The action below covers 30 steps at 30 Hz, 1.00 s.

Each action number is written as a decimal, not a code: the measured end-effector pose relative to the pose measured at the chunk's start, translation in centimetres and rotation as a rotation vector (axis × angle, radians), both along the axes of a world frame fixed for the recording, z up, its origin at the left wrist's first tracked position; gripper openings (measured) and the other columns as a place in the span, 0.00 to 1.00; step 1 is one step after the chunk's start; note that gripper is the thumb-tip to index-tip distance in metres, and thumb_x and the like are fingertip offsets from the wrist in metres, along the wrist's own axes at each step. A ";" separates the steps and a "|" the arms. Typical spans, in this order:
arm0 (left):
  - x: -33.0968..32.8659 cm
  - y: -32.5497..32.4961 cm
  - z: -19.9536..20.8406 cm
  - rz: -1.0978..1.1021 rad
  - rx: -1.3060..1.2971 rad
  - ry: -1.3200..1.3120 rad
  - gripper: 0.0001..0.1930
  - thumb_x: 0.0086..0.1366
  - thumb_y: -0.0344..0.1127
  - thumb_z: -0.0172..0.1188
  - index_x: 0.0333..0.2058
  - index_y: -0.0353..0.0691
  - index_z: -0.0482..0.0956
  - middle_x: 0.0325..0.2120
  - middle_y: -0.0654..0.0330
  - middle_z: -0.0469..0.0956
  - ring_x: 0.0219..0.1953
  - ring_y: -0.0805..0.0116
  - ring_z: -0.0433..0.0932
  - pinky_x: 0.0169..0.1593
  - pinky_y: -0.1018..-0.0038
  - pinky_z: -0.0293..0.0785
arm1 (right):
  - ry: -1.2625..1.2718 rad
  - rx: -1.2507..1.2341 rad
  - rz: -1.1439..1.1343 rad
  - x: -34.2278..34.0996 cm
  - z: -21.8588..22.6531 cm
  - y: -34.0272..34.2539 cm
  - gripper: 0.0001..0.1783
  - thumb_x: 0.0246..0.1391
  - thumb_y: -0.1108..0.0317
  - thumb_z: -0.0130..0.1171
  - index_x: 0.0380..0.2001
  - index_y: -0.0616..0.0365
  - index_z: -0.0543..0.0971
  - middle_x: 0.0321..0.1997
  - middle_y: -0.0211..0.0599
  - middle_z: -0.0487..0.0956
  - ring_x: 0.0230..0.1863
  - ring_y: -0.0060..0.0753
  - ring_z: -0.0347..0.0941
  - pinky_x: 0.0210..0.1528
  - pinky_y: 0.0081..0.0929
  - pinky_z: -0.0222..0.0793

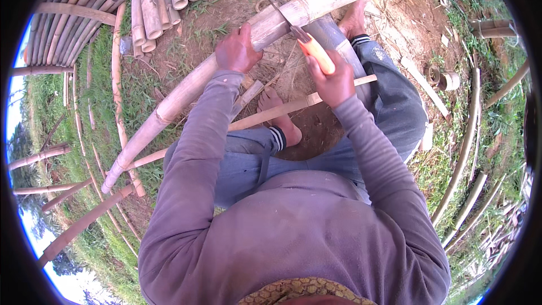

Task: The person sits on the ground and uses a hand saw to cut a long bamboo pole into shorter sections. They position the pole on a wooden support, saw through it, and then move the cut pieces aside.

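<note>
A long, thick bamboo pole [195, 83] runs in front of me from lower left to upper right. My left hand [239, 51] is closed round it, left of the saw. My right hand [335, 81] grips the orange handle of a hand saw [318, 55]. The thin dark blade lies across the pole close to a joint; how deep it sits I cannot tell. Beneath the pole a thicker grey bamboo length [330, 35] lies near my right leg. Below my hands, a narrow split bamboo strip [285, 106] passes over my bare left foot.
Cut bamboo lengths [151, 8] lie at the upper left, beside a larger stack [79, 14] behind a bamboo rail. A bamboo fence [84, 223] stands at left. Long poles [466, 147] and a short cut piece [450, 81] lie on grass at right.
</note>
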State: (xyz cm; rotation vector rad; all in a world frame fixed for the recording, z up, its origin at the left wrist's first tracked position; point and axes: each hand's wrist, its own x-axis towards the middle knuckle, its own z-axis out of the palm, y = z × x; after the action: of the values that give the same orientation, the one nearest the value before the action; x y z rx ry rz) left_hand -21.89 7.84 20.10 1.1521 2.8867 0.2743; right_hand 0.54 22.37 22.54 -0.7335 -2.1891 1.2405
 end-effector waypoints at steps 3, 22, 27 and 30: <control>-0.5 -0.3 1.0 0.048 -0.010 -0.034 0.34 0.51 0.46 0.80 0.56 0.45 0.77 0.49 0.50 0.84 0.51 0.45 0.85 0.54 0.51 0.81 | -0.028 0.070 -0.032 -4.6 2.0 -0.2 0.18 0.64 0.57 0.71 0.39 0.64 0.80 0.29 0.56 0.85 0.33 0.65 0.83 0.33 0.48 0.79; -2.2 -1.2 -0.9 0.036 0.048 0.007 0.39 0.50 0.46 0.80 0.61 0.47 0.76 0.50 0.49 0.85 0.51 0.45 0.86 0.53 0.51 0.82 | 0.025 -0.017 0.036 8.1 2.8 -3.1 0.17 0.60 0.66 0.74 0.47 0.63 0.81 0.29 0.49 0.86 0.34 0.52 0.88 0.36 0.41 0.82; -1.4 -1.4 -0.3 0.036 0.053 0.002 0.38 0.49 0.45 0.80 0.59 0.47 0.77 0.48 0.49 0.86 0.50 0.44 0.86 0.54 0.52 0.82 | -0.036 -0.036 0.042 14.0 4.1 -4.2 0.15 0.59 0.70 0.75 0.44 0.64 0.81 0.28 0.44 0.86 0.31 0.42 0.88 0.33 0.36 0.80; -0.7 -0.7 1.4 0.033 0.004 -0.046 0.38 0.49 0.45 0.81 0.58 0.45 0.77 0.50 0.49 0.85 0.51 0.44 0.85 0.55 0.53 0.81 | -0.090 -0.032 0.008 2.9 -0.5 -0.5 0.18 0.64 0.57 0.72 0.38 0.62 0.80 0.26 0.56 0.82 0.30 0.65 0.82 0.32 0.48 0.76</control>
State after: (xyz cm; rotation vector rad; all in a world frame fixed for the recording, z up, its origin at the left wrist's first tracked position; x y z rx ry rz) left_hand -22.58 7.14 21.53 1.0845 2.8686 0.3042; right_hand 3.40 21.86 22.00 -0.8086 -2.2508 1.2722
